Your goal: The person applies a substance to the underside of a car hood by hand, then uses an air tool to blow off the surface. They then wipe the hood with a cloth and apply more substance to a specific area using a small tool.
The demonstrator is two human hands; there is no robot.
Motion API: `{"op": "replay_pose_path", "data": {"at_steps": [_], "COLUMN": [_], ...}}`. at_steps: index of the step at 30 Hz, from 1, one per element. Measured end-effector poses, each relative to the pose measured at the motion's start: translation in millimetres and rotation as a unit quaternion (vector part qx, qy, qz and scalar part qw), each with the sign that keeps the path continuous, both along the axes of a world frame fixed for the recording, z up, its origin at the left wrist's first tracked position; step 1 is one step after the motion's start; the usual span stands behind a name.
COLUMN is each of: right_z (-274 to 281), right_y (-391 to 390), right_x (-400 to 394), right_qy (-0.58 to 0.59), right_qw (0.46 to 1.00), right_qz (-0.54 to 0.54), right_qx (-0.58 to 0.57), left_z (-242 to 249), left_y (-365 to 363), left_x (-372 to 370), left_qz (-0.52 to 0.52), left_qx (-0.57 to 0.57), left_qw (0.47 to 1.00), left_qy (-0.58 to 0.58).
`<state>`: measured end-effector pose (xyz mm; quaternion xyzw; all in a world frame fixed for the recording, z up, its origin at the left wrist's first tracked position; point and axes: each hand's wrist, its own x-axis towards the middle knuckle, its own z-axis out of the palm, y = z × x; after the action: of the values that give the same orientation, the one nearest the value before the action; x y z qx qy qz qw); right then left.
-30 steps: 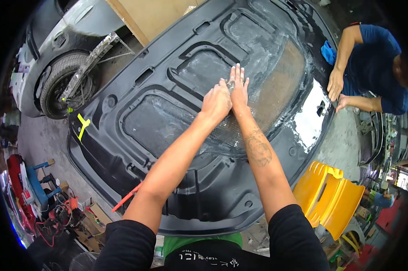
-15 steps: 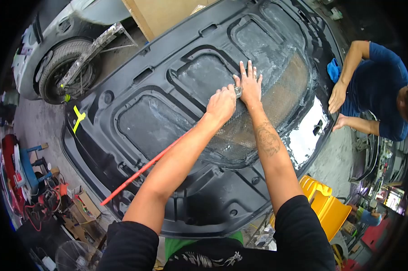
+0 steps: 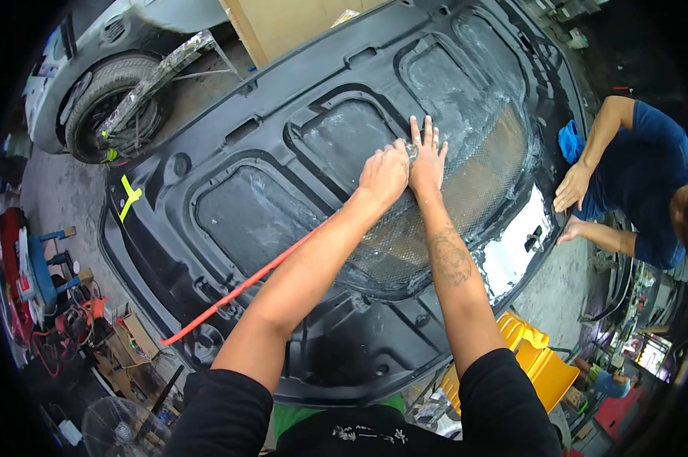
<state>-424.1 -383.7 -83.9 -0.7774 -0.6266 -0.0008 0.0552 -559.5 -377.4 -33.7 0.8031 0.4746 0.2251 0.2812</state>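
My left hand (image 3: 384,171) is closed around a small silver metal tool (image 3: 411,151), mostly hidden by the fingers. A red hose (image 3: 260,273) runs from under my left forearm out over the panel's near-left edge. Right beside the tool, my right hand (image 3: 427,161) lies flat with fingers spread on the large black car panel (image 3: 313,335). The panel has raised ribs and recessed sections, with whitish dust on them. A curved mesh patch (image 3: 473,169) is set into it, to the right of and below my hands.
A co-worker in a dark blue shirt (image 3: 656,179) has both hands at the panel's right edge, near a white patch (image 3: 515,251) and a blue cloth (image 3: 571,142). A car wheel (image 3: 119,107) stands back left, a yellow part (image 3: 538,362) front right, a fan (image 3: 119,426) front left.
My left hand with the tool has shifted slightly right and away from me, closer to my right hand. My right hand stays spread on the panel. The whole view has shifted a little.
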Motion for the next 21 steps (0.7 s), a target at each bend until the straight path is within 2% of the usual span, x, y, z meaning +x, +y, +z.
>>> {"op": "replay_pose_path", "data": {"at_steps": [9,12,16,18,20,21], "right_z": [0.2,-2.9,2.8,3.5,-3.4,-0.6], "right_y": [1.1,-0.5,-2.2,-1.5,-2.5,-1.7], "right_x": [-5.5,-2.7,-5.2,-23.1,-54.8,-76.1], "right_qy": [0.005,-0.004,-0.024,0.021,0.171,0.212], "right_qw": [1.000,0.998,0.995,0.991,0.965,0.959], "right_qz": [-0.015,-0.011,0.040,0.059,0.139,0.147], "right_qx": [0.024,0.054,0.092,0.117,0.145,0.117], "left_z": [-1.6,-6.8,29.2,45.5,50.8,50.9], "left_y": [44.7,32.4,-8.6,-34.1,-62.9,-72.3], "left_x": [-29.6,-62.0,-129.0,-161.0,-184.6,-193.5], "left_qz": [0.080,0.100,0.109,0.103,0.093,0.111], "left_qx": [0.030,0.008,-0.048,-0.077,-0.106,-0.144], "left_qw": [0.992,0.989,0.989,0.988,0.987,0.983], "left_qy": [0.093,0.113,0.089,0.085,0.080,0.015]}}
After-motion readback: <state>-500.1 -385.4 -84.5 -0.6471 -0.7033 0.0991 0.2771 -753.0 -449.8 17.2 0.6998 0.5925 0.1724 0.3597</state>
